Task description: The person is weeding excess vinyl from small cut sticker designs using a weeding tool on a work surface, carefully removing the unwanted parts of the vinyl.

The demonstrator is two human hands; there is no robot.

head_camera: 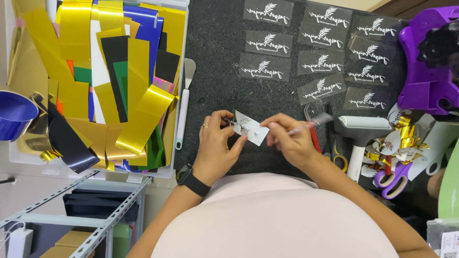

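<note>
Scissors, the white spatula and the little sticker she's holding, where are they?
Scissors (pixel 393 180): head view, on the purple handles.
Spatula (pixel 183 111): head view, on the white handle's middle.
Sticker (pixel 252 129): head view, on the middle of the small sheet pinched between both hands.

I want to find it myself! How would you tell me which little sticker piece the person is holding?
Start at the black mat in the middle, then come down to its near edge, where the two hands meet. The small sticker piece sits pinched in the left hand, while the right hand holds a thin tool to it. The other pieces lie flat in rows, clear against the mat; this one is lifted, tilted and white.
</note>
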